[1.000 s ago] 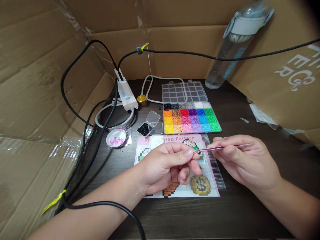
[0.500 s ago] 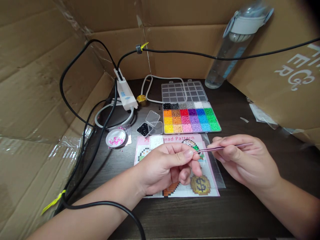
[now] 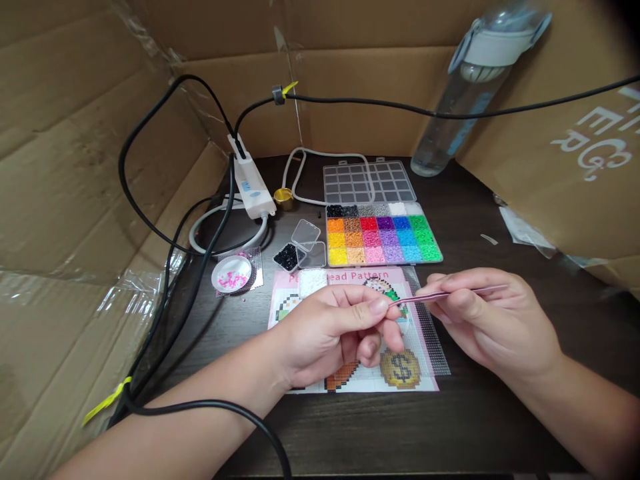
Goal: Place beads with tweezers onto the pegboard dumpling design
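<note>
Pink metallic tweezers [image 3: 440, 295] are pinched between the thumb and fingers of my right hand [image 3: 493, 320], their tips pointing left. Those tips meet the thumb and forefinger of my left hand [image 3: 345, 327], which are pressed together; whatever lies between them is too small to make out. Both hands are above a pink-edged bead pattern sheet [image 3: 433, 380] that shows a gold coin design. A clear pegboard [image 3: 435, 333] lies over the sheet's right part. Behind the hands is an open box of coloured beads [image 3: 383, 233].
At left, a white dish [image 3: 231, 275] holds pink beads. Small clear cases [image 3: 306, 235] and black beads [image 3: 286, 257] lie nearby. A power strip [image 3: 253, 183], black cables [image 3: 197, 293], a gold cup [image 3: 283, 197] and a bottle [image 3: 463, 100] stand farther out, inside cardboard walls [image 3: 360, 73].
The two tweezer tips looked slightly apart earlier and now look closer together at the left fingertips. Both hands have otherwise hardly moved.
</note>
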### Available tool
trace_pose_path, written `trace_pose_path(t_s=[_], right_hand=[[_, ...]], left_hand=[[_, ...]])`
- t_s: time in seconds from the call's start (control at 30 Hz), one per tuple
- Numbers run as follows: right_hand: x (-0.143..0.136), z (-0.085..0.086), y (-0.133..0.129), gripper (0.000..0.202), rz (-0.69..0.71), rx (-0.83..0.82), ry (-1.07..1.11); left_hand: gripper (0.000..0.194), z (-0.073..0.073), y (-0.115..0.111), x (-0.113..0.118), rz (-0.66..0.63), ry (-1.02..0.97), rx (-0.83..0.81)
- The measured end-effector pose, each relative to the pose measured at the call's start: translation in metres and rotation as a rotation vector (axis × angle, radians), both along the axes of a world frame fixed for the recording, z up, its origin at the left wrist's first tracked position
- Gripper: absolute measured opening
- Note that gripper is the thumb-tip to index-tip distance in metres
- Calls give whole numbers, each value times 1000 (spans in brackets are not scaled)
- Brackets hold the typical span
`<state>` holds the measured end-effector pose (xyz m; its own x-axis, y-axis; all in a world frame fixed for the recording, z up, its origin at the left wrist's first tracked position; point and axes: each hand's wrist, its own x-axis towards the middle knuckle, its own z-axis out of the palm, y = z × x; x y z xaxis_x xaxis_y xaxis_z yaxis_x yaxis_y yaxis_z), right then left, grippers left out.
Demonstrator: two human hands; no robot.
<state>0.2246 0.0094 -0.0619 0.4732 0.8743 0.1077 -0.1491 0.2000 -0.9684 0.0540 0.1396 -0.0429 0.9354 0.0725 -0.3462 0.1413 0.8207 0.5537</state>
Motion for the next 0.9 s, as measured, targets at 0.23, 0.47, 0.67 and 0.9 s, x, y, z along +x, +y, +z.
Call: trace_pose_path(t_s=[0.23, 0.47, 0.67, 0.9], right_hand=[[2, 4, 2, 6, -47, 15, 40], [35, -21, 4, 14, -104, -167, -212], [38, -25, 10, 18, -77, -260, -361], [39, -26, 9, 13, -51, -287, -410]], left_hand=[[26, 1, 1, 0, -8, 27, 103], [35, 4, 9, 2, 293, 156, 508], [43, 10, 16, 0, 561, 167, 564], [42, 11, 16, 0, 683, 207, 506]])
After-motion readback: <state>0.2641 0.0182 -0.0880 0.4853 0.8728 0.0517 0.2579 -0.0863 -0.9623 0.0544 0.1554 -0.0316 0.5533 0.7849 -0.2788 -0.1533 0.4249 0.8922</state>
